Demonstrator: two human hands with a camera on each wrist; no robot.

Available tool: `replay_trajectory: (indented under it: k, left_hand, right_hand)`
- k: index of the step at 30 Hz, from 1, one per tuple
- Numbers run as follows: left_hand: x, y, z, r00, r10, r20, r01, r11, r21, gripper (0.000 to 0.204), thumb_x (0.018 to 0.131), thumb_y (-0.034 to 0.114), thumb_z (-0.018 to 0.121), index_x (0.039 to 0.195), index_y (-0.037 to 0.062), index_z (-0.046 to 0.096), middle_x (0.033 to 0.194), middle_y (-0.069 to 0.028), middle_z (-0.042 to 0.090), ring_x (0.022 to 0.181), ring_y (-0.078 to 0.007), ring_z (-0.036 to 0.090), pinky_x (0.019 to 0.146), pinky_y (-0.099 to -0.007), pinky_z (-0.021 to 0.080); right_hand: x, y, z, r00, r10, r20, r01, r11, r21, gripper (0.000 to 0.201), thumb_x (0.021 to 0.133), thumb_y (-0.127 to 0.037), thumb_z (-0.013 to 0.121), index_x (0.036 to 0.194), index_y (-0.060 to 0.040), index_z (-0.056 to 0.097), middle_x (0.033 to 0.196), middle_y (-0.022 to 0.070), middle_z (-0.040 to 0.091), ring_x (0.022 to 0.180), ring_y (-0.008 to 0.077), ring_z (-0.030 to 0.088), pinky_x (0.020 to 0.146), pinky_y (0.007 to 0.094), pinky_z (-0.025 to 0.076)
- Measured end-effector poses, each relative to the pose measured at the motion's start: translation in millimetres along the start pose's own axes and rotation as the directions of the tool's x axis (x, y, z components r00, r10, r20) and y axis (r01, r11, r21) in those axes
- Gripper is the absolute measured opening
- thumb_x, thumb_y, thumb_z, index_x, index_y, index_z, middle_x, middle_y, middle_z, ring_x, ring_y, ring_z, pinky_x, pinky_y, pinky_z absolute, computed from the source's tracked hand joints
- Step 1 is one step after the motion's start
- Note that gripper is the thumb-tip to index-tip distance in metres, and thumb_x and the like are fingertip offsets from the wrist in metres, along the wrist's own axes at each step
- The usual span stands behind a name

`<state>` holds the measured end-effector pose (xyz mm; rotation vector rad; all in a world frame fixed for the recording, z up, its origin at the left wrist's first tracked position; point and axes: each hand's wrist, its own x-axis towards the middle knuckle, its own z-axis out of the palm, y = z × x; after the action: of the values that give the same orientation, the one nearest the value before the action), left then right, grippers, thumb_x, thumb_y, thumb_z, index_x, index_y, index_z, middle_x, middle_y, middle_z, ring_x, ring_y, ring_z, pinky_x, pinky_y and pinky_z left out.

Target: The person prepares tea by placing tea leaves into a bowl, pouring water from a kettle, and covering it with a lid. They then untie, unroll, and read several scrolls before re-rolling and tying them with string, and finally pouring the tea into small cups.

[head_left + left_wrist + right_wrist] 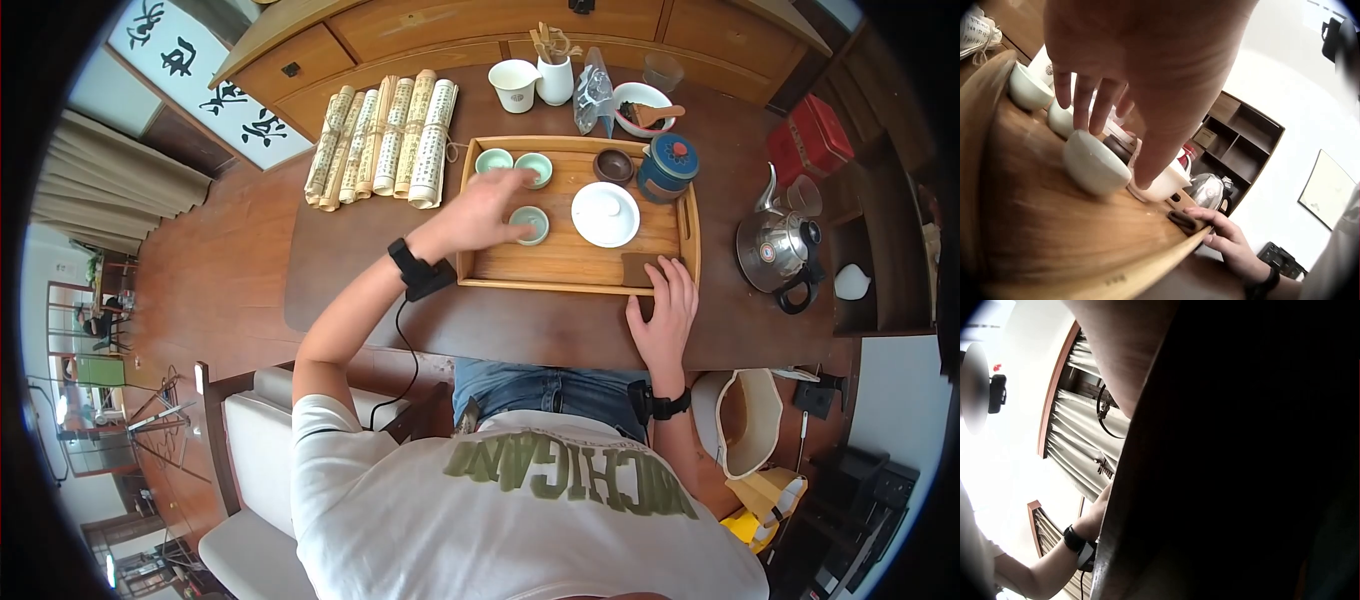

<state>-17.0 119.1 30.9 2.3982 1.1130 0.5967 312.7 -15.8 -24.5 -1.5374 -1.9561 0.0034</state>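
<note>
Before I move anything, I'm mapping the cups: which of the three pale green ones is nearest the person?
The cup between the left hand's thumb and fingers; the other two stand side by side near the tray's far edge.

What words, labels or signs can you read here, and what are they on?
"MICHIGAN": the shirt; smaller lettering beside it is unreadable.
Wall banner: large brushed characters I can't read surely.
Scrolls: rows of characters, too small.
White jug: round mark, too small.
Kettle: round sticker, too small.
Red box: markings too blurred.
Tray: tiny mark, unreadable.
</note>
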Motion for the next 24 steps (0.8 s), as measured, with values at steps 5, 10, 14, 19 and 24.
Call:
replay_trajectory:
  k: [5, 10, 14, 19, 24]
  left_hand:
    - [31, -21, -26, 0.996, 0.017, -0.085, 0.008, 0.959, 0.283, 0.069, 0.078, 0.022, 0.084, 0.138, 0.0080, 0.053, 0.128, -0.0122, 0.066, 0.122, -0.0349, 0.057, 0.103, -0.0471, 0.044]
    - [51, -27, -17, 0.997, -0.062, 0.049, 0.041, 0.933, 0.358, 0.070, 0.077, 0.026, 0.084, 0.138, 0.0102, 0.054, 0.126, -0.0100, 0.067, 0.121, -0.0317, 0.058, 0.104, -0.0460, 0.040]
    - [60, -29, -7, 0.995, -0.066, 0.070, 0.034, 0.919, 0.392, 0.070, 0.077, 0.028, 0.084, 0.138, 0.0109, 0.053, 0.124, -0.0089, 0.068, 0.120, -0.0299, 0.060, 0.102, -0.0452, 0.040]
    - [67, -30, 1, 0.997, -0.071, 0.030, 0.056, 0.930, 0.363, 0.068, 0.079, 0.030, 0.084, 0.137, 0.0107, 0.054, 0.122, -0.0096, 0.070, 0.120, -0.0299, 0.060, 0.103, -0.0446, 0.040]
    - [65, -30, -8, 0.997, -0.075, 0.001, 0.070, 0.936, 0.346, 0.072, 0.079, 0.033, 0.085, 0.139, 0.0092, 0.054, 0.123, -0.0121, 0.070, 0.122, -0.0302, 0.059, 0.104, -0.0440, 0.038]
  right_hand:
    - [0, 1, 0, 1.000, -0.010, -0.007, 0.010, 1.000, 0.011, 0.047, 0.081, -0.014, 0.072, 0.127, -0.0040, 0.062, 0.139, 0.0156, 0.057, 0.137, 0.0367, 0.047, 0.115, 0.0522, 0.035]
    - [0, -1, -2, 1.000, 0.004, -0.005, -0.004, 1.000, 0.018, 0.047, 0.081, -0.014, 0.072, 0.126, -0.0038, 0.063, 0.139, 0.0157, 0.057, 0.137, 0.0370, 0.047, 0.115, 0.0522, 0.035]
    - [0, 0, -2, 1.000, 0.005, -0.002, -0.005, 1.000, 0.015, 0.047, 0.081, -0.014, 0.072, 0.126, -0.0037, 0.063, 0.139, 0.0157, 0.057, 0.137, 0.0370, 0.047, 0.115, 0.0520, 0.036]
    - [1, 0, -1, 1.000, -0.004, -0.002, 0.004, 1.000, 0.013, 0.047, 0.081, -0.014, 0.072, 0.126, -0.0037, 0.063, 0.139, 0.0157, 0.057, 0.137, 0.0370, 0.047, 0.114, 0.0520, 0.036]
    - [0, -1, -2, 1.000, 0.006, 0.003, -0.006, 1.000, 0.016, 0.047, 0.081, -0.014, 0.072, 0.126, -0.0038, 0.063, 0.139, 0.0158, 0.057, 0.137, 0.0370, 0.047, 0.114, 0.0520, 0.036]
